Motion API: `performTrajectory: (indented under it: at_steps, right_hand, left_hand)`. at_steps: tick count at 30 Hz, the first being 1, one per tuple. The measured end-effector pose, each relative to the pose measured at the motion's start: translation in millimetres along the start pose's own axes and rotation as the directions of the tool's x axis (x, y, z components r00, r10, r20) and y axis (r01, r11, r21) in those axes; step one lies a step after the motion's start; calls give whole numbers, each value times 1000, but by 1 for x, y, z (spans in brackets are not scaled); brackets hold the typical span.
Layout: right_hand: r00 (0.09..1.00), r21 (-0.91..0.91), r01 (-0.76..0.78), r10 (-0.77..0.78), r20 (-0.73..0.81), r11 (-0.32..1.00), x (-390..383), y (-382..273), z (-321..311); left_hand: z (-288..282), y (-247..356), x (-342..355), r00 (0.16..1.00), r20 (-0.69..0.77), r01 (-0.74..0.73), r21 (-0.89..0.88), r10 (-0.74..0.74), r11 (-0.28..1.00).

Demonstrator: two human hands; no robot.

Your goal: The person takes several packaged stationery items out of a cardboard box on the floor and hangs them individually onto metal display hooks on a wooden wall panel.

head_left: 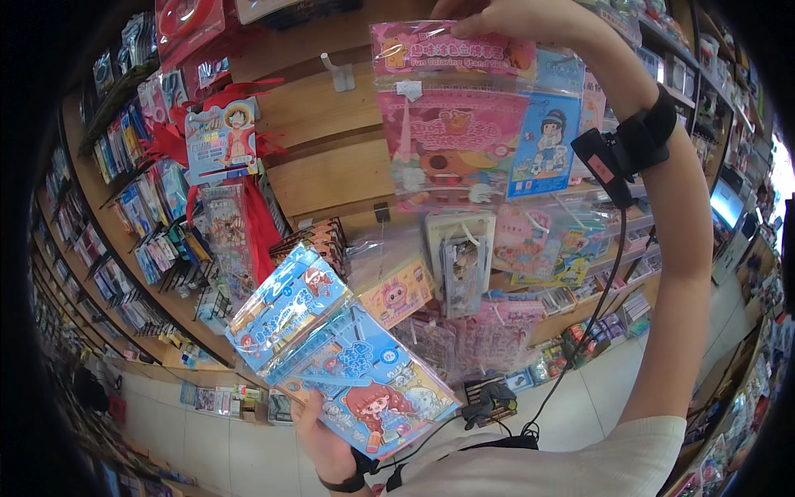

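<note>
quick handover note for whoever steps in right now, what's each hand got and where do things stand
Right hand: raised, gripping the top edge of a pink colouring pack at the wooden wall display, beside an empty peg hook.
Left hand: low, holding a fanned stack of blue packs.
Done: pink pack is up at the pegs; whether it is hooked on cannot be told.
Left: the blue packs are in hand, not hung.
</note>
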State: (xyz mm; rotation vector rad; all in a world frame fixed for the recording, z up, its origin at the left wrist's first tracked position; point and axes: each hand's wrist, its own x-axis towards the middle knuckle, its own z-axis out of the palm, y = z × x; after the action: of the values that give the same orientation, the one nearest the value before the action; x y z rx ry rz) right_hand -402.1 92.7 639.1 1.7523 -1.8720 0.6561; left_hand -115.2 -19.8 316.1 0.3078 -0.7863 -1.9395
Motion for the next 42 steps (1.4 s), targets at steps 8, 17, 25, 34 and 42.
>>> performTrajectory:
  at_steps: [8, 17, 25, 34, 42]
  right_hand:
    - [931, 22, -358, 355, 87, 934, -11, -34, -10]
    - [972, 247, -237, 226, 70, 940, 5, 20, 1]
    - [931, 133, -357, 341, 130, 925, -7, -19, -9]
    - [987, 12, -157, 157, -19, 988, 6, 12, 12]
    - [978, -5, 37, -37, -205, 999, -12, 10, 25]
  left_hand:
    - [-2, -4, 4, 999, 28, 30, -4, -29, 1000]
    - [-1, -11, 8, 994, 48, 102, -40, -100, 994]
    - [-5, -12, 8, 992, 67, 109, -37, -107, 993]
    - [-4, -12, 10, 984, 126, 125, -9, -122, 992]
    - [-6, -16, 7, 971, 167, 170, 14, -170, 985]
